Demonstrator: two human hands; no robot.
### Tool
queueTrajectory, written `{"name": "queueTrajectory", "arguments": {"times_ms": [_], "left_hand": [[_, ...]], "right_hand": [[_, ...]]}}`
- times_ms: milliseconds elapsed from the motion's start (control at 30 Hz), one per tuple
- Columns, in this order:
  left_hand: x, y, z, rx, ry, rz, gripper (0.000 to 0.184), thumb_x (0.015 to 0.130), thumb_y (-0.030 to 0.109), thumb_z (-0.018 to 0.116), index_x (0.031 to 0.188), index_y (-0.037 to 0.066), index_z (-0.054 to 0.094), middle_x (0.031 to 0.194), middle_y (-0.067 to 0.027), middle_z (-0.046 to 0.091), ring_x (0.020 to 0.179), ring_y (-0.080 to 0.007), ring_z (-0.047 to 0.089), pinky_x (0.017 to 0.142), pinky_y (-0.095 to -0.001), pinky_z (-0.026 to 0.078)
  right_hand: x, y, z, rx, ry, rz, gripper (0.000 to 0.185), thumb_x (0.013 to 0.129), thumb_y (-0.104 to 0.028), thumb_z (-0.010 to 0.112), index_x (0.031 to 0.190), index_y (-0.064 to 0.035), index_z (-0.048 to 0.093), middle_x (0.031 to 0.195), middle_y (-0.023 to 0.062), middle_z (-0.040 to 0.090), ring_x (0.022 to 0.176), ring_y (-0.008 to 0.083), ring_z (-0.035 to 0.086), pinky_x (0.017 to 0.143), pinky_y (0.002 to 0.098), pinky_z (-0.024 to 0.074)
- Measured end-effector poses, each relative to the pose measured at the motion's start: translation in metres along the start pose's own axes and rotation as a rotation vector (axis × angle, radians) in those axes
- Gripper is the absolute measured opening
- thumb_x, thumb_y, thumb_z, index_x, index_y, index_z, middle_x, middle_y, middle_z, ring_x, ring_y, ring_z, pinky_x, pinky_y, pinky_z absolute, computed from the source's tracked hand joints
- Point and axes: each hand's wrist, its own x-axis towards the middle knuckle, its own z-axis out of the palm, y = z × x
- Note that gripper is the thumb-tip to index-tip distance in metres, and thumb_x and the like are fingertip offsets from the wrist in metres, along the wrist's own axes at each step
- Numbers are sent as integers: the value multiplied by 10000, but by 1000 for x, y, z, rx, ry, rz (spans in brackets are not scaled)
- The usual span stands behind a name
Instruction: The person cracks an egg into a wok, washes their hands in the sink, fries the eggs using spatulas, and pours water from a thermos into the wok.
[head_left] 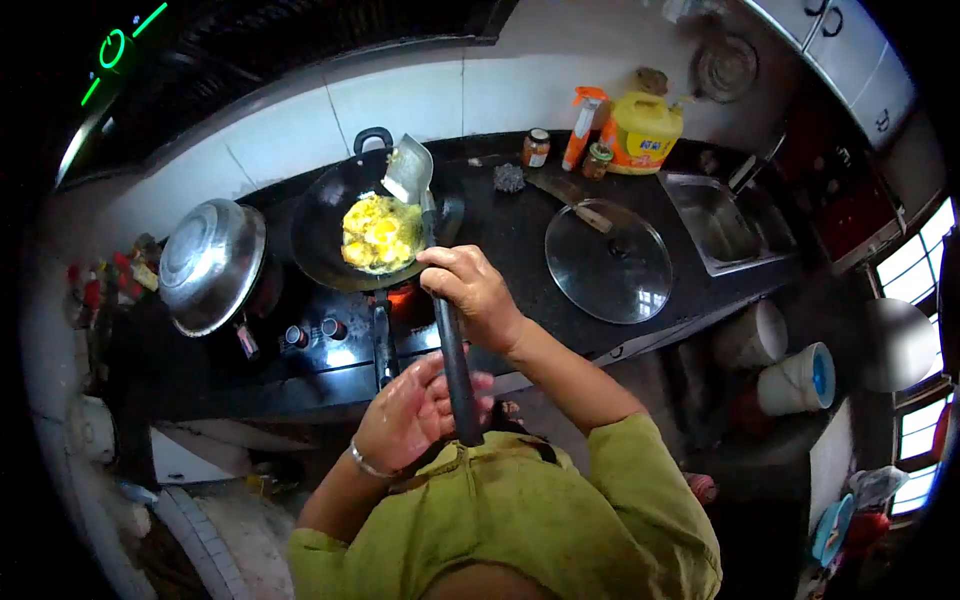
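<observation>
My right hand (472,292) grips the long dark handle of a metal spatula (408,172). Its wide blade leans at the far right rim of a black wok (318,215). Inside the wok lie yellow eggs (382,236), frying in a clump with paler edges. My left hand (418,410), with a bracelet at the wrist, is held in front of my body, palm partly showing and fingers apart. It is close to the lower end of the spatula handle, which hides part of its fingers. The wok's own handle (383,345) points toward me, just beyond that hand.
A lidded metal pot (212,265) stands left of the wok. To the right are a glass lid (610,265), a knife (570,198), a scouring pad (509,178), jars, a spray bottle (583,128), a yellow oil jug (643,130) and a sink (725,225). Buckets (795,380) stand lower right.
</observation>
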Motion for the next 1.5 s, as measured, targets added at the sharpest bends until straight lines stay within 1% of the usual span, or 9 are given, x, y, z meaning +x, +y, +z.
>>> {"name": "queueTrajectory", "arguments": {"times_ms": [200, 233, 367, 500, 667, 833, 1033, 1367, 1500], "left_hand": [[33, -5, 25, -239, -139, 150, 405, 953, 304, 401, 1270, 54, 373, 833, -63, 503, 682, -140, 524, 628, -290, 464], [32, -7, 32, -54, 133, 172, 351, 949, 262, 409, 1236, 61, 392, 700, -20, 391, 542, -99, 414, 490, -266, 409], [32, 3, 9, 55, 154, 238, 332, 939, 229, 443, 1210, 42, 398, 678, -14, 410, 440, -86, 381, 374, -234, 356], [13, 15, 7, 393, 320, 311, 368, 917, 213, 481, 1227, 39, 383, 640, -25, 434, 415, -85, 417, 361, -234, 366], [-9, 26, 11, 562, 533, 319, 311, 917, 170, 451, 1196, 44, 400, 665, -26, 450, 443, -84, 430, 397, -230, 393], [-28, 24, 6, 612, 693, 281, 280, 906, 174, 463, 1156, 52, 432, 717, -7, 468, 489, -57, 426, 452, -193, 380], [-32, 18, 6, 695, 805, 267, 250, 891, 161, 468, 1119, 60, 453, 680, 11, 453, 457, -50, 391, 427, -185, 330], [-40, 44, -31, 868, 869, 244, 176, 862, 110, 465, 1029, 58, 481, 624, 12, 441, 436, -71, 405, 397, -214, 353], [-50, 61, -63, 1056, 887, 250, 167, 849, 116, 497, 997, 38, 508, 655, -20, 490, 475, -97, 453, 427, -237, 372]], "right_hand": [[0, 8, -3, 102, 14, -10, 287, 671, -72, 621, 953, -104, 576, 1106, 63, 544, 935, 301, 528, 818, 374, 450], [-2, 14, -5, 162, -23, -3, 336, 663, -50, 630, 990, -108, 577, 1123, 69, 542, 964, 305, 526, 836, 370, 450], [-5, 59, -38, 234, -78, 29, 551, 682, 6, 652, 1207, -81, 510, 1222, 133, 514, 1144, 300, 482, 964, 366, 397], [-50, 179, -72, -89, -143, 345, 519, 722, -52, 604, 1227, -30, 487, 1232, 169, 507, 1164, 318, 460, 993, 387, 360], [-93, 288, -115, -605, -606, 937, 576, 799, -168, 577, 1329, -96, 366, 1263, 182, 485, 1152, 328, 472, 966, 443, 376], [-108, 342, -117, -564, -854, 1109, 586, 788, -182, 605, 1312, -74, 368, 1233, 188, 507, 1115, 343, 508, 932, 436, 416], [-111, 372, -105, -585, -1036, 920, 552, 737, -119, 609, 1247, -29, 419, 1157, 241, 533, 1064, 366, 531, 909, 434, 423], [-100, 315, -191, -711, -753, 875, 398, 726, -133, 658, 1077, 14, 539, 917, 169, 621, 844, 359, 604, 764, 413, 486], [-115, 282, -224, -55, -396, 987, 276, 742, -130, 639, 956, 29, 568, 737, 119, 592, 684, 237, 592, 672, 336, 483]]}}
